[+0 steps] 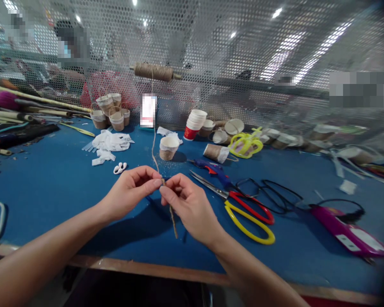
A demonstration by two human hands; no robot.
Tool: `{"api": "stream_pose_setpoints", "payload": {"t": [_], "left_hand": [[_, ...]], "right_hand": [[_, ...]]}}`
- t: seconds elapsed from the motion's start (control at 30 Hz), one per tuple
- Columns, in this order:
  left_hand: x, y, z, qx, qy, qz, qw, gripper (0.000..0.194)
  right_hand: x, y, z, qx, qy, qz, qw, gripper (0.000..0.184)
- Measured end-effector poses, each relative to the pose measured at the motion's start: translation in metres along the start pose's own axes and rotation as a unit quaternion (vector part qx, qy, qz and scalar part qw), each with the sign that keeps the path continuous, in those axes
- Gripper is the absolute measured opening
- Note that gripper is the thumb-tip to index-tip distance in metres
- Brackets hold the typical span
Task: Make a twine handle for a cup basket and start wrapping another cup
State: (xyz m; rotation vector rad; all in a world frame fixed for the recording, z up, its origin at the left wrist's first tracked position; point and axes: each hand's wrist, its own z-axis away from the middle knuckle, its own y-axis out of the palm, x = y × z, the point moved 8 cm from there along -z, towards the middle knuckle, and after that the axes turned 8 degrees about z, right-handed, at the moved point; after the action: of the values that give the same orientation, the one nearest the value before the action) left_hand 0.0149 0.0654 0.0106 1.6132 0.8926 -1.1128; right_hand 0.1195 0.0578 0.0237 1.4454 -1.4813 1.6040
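Both hands meet over the blue table, pinching brown twine [173, 221]. My left hand [131, 189] grips it between thumb and index finger, where the strand comes down from the spool. Close beside it, my right hand [188, 202] is closed on the same twine, and a loose tail hangs below the fingers. The twine spool [153, 71] sits on a rod at the mesh wall. Just beyond my hands stands a twine-wrapped cup [168, 149] with a white lace rim. Scissors [233, 200] with one red and one yellow handle lie right of my right hand.
A blue glue gun [213, 169] lies behind the scissors, its black cord running right to a purple power strip [348, 230]. White lace [110, 140], small wrapped baskets [110, 111], stacked paper cups [195, 124] and a yellow ribbon bundle [248, 143] stand farther back. Sticks [35, 106] lie left.
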Motion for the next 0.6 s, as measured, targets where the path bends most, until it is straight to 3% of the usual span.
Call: {"api": "stream_pose_setpoints", "payload": {"t": [0.17,0.6], "left_hand": [[-0.011,0.001,0.0,-0.012,0.022,-0.046,0.999,0.007],[-0.018,0.001,0.0,-0.01,0.032,-0.081,0.996,0.01]], "right_hand": [[0.005,-0.004,0.004,-0.036,-0.026,0.068,0.997,0.017],[0.002,0.002,0.003,0.039,-0.005,0.017,0.999,0.021]]}}
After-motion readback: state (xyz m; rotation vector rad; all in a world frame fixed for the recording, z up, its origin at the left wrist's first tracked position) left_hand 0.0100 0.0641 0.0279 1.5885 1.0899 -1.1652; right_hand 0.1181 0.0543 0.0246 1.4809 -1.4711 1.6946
